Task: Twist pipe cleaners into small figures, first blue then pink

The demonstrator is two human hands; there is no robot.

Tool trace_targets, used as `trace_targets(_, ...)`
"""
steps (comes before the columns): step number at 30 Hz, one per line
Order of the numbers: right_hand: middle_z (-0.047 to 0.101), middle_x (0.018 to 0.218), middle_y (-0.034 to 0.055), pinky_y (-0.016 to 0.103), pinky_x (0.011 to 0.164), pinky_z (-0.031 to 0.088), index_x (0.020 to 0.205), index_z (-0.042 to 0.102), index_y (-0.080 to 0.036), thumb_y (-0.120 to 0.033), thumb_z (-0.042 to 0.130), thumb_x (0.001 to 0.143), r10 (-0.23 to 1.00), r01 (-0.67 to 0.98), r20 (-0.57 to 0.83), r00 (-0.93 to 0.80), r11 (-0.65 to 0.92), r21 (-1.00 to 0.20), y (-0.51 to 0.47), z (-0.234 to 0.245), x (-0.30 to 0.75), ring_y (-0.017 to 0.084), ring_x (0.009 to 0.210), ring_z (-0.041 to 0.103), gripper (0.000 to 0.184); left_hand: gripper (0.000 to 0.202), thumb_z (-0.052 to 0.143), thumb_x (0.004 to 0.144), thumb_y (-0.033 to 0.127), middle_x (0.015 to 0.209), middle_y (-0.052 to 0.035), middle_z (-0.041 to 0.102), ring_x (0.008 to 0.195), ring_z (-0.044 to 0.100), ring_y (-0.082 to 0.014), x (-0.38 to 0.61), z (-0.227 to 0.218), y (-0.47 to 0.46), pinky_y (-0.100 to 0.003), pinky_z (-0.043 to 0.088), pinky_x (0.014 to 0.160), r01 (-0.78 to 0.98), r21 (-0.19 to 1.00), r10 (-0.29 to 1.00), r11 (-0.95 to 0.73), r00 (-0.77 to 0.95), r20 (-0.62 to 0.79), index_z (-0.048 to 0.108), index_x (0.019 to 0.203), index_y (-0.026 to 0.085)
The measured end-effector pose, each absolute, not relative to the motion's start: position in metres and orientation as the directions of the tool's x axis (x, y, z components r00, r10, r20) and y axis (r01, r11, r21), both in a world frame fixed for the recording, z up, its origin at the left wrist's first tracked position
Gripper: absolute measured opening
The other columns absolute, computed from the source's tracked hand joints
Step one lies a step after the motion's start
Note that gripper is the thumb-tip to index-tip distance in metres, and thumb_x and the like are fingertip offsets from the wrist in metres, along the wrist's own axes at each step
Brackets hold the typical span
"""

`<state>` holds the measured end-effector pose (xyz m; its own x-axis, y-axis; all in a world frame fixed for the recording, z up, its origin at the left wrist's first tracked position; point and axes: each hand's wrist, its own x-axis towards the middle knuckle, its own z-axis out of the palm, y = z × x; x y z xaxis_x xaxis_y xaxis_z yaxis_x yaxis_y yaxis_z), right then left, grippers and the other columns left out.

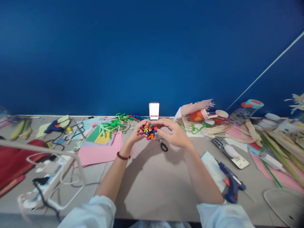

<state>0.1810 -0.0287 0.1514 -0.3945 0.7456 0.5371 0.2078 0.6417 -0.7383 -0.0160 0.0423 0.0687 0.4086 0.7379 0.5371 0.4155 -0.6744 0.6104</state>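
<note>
Pipe cleaners [147, 131] look already gathered into one bundle above the table [156, 183], clasped in our left hand [136, 132], our right hand [175, 133] curved beside, its grip unclear, with green strands [115, 124] seemingly left unbundled.

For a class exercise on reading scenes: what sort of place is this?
Probably a craft worktable, perhaps in a workshop or classroom: a blue glue gun, pink paper sheets and green fuzzy stems lie on it.
</note>
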Motion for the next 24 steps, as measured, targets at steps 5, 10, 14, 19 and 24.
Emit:
trace_targets(5,0.066,0.103,0.0055,0.033,0.085,0.049,0.110,0.064,-0.024,-0.020,0.050,0.086,0.740,0.207,0.534,-0.409,0.645,-0.736,-0.028,0.151,0.184,0.017,0.092,0.061,0.028,0.028,0.056,0.078,0.027,0.108,-0.0125,0.064,0.105,0.058,-0.0255,-0.018,0.075,0.038,-0.041,0.048,0.087,0.291,0.654,0.702,-0.698,0.457,0.546,0.061,0.104,0.018)
trace_targets(10,0.065,0.086,0.0032,0.033,0.081,0.048,0.101,0.068,-0.025,-0.027,0.057,0.084,0.727,0.217,0.568,-0.386,0.669,-0.711,-0.024,0.149,0.186,0.016,0.082,0.060,0.020,0.028,0.058,0.078,0.029,0.108,-0.0129,0.064,0.105,0.057,-0.0256,-0.019,0.076,0.035,-0.042,0.045,0.090,0.336,0.627,0.702,-0.703,0.468,0.537,0.062,0.103,0.017)
trace_targets(14,0.065,0.080,0.0030,0.032,0.079,0.047,0.095,0.070,-0.024,-0.028,0.061,0.083,0.741,0.233,0.580,-0.340,0.664,-0.711,-0.021,0.147,0.185,0.016,0.080,0.060,0.016,0.025,0.059,0.078,0.032,0.101,-0.0129,0.066,0.097,0.060,-0.0245,-0.015,0.080,0.034,-0.041,0.046,0.087,0.309,0.595,0.663,-0.742,0.473,0.581,0.063,0.097,0.017)
trace_targets(19,0.068,0.082,0.0037,0.033,0.078,0.048,0.083,0.070,-0.023,-0.028,0.061,0.082,0.748,0.253,0.589,-0.305,0.660,-0.707,-0.018,0.145,0.184,0.017,0.080,0.061,0.011,0.023,0.060,0.077,0.033,0.095,-0.0118,0.068,0.091,0.062,-0.0240,-0.012,0.081,0.034,-0.040,0.047,0.083,0.322,0.604,0.674,-0.729,0.490,0.552,0.066,0.094,0.017)
trace_targets(24,0.066,0.081,0.0036,0.033,0.078,0.048,0.080,0.068,-0.021,-0.025,0.059,0.082,0.761,0.242,0.589,-0.274,0.647,-0.723,-0.020,0.148,0.183,0.017,0.080,0.060,0.010,0.029,0.063,0.074,0.033,0.101,-0.0117,0.068,0.097,0.061,-0.0253,-0.014,0.075,0.036,-0.042,0.046,0.088,0.325,0.649,0.716,-0.688,0.445,0.537,0.066,0.099,0.019)
